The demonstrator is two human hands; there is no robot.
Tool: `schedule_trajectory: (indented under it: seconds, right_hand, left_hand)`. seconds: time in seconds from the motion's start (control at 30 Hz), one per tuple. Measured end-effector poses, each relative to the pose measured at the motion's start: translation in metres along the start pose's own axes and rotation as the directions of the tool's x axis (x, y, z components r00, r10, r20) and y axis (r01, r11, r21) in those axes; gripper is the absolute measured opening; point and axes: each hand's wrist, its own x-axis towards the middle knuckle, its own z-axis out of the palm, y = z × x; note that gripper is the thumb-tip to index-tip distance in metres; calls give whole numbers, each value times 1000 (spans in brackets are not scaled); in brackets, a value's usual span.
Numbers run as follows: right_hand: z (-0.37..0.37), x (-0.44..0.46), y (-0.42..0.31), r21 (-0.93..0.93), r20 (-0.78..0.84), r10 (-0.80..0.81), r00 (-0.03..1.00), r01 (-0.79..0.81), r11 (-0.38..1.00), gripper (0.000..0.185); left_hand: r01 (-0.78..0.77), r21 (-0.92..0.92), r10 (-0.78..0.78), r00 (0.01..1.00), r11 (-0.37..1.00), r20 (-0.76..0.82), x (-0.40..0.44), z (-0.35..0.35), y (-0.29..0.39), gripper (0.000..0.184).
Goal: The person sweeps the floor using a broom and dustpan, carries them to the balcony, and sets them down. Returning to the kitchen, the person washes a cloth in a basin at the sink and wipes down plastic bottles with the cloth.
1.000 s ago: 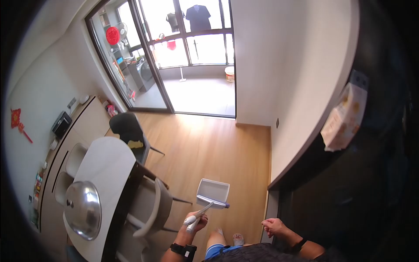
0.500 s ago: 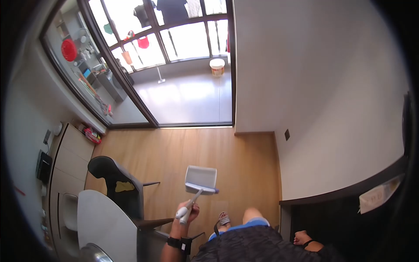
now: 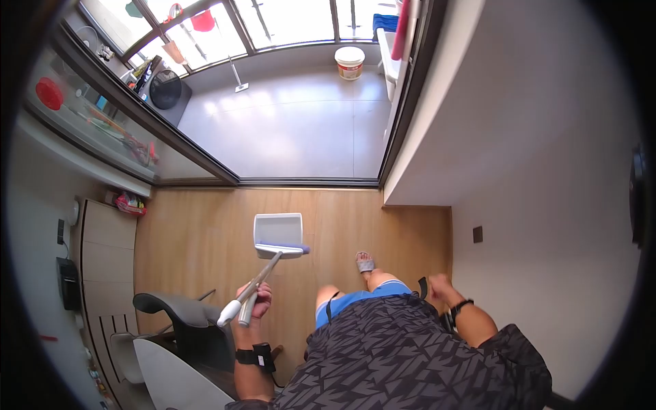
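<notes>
My left hand (image 3: 262,302) is closed around the grey handles of a dustpan (image 3: 278,227) and a broom (image 3: 260,279), held together. The white dustpan hangs out ahead over the wooden floor, and the broom's purple bristle edge lies across its near side. One handle ends in a white grip close to my wrist. On the other side, my right hand (image 3: 441,290) hangs by my hip with its fingers curled, and I see nothing in it. A black strap (image 3: 423,287) dangles beside its fingers.
Ahead, a door frame (image 3: 307,182) opens onto a grey-tiled balcony with a white bucket (image 3: 349,63) and a floor squeegee (image 3: 240,87). At left stand a grey chair (image 3: 181,316), a white table (image 3: 171,383) and a low cabinet (image 3: 109,232). A wall (image 3: 540,225) runs along the right.
The view has moved forward, so the doorway and bucket look nearer. The held dustpan and broom have shifted left and up. My right hand has swung forward and up beside my hip.
</notes>
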Motion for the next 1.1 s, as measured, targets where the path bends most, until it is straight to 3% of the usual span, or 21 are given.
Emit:
schedule_trajectory:
  seconds: [0.03, 0.07, 0.13, 0.27, 0.3, 0.43, 0.5, 0.53, 0.57, 0.6, 0.77, 0.87, 0.9, 1.0, 1.1]
  right_hand:
    - [12, -7, -91, 130, -92, -41, 995, 53, 990, 28]
    - [24, -43, -158, 92, -94, -159, 983, 167, 982, 23]
    - [37, -32, -276, 81, -92, -263, 961, 270, 959, 22]
    - [57, 35, -426, -10, -53, -293, 955, 293, 956, 24]
    - [72, 4, -421, -41, -86, -296, 951, 293, 955, 24]
    - [84, 101, -449, -151, -127, -81, 989, 62, 987, 26]
    - [96, 73, -446, 19, -283, 101, 954, -99, 995, 19]
    - [95, 52, -434, 98, -322, 162, 933, -138, 986, 17]
    - [102, 42, -431, 109, -374, 253, 892, -229, 967, 17]
    - [117, 46, -461, 122, -359, 322, 876, -298, 947, 16]
    - [166, 60, -455, 144, -281, 494, 823, -472, 869, 15]
    - [210, 65, -540, -121, -159, 455, 876, -474, 872, 19]
    - [216, 74, -579, -216, -133, 403, 905, -424, 880, 20]
    - [236, 130, -679, -524, 77, 271, 959, -193, 830, 21]
    - [247, 203, -764, -549, 117, 274, 955, -168, 819, 21]
  left_hand:
    - [-16, 11, 16, 1000, 1000, 12, 14, 19, 5, 12]
    - [-7, 28, 6, 999, 1000, 39, 3, 39, 26, 11]
    - [-21, 50, 19, 999, 999, 38, 49, 74, 51, 10]
    - [-44, 6, 44, 999, 999, -31, 161, 152, 124, 13]
    - [-14, -16, 14, 1000, 1000, -23, 137, 161, 142, 14]
    - [45, -71, -46, 999, 996, -11, 245, 248, 241, 20]
    - [92, -112, -93, 996, 989, -7, 287, 297, 282, 20]
    - [86, -80, -87, 996, 993, -7, 249, 289, 262, 20]
    - [74, -85, -75, 997, 994, -6, 264, 298, 275, 21]
    - [77, -66, -79, 996, 995, -30, 293, 337, 305, 21]
    - [141, -56, -145, 987, 988, -71, 337, 421, 365, 24]
    - [195, -65, -194, 981, 979, 16, 360, 467, 408, 23]
    - [203, -6, -202, 976, 979, 85, 382, 475, 432, 22]
    - [65, 143, -73, 996, 988, 55, 423, 514, 476, 12]
    - [-26, 132, 32, 999, 991, -40, 475, 554, 523, 13]
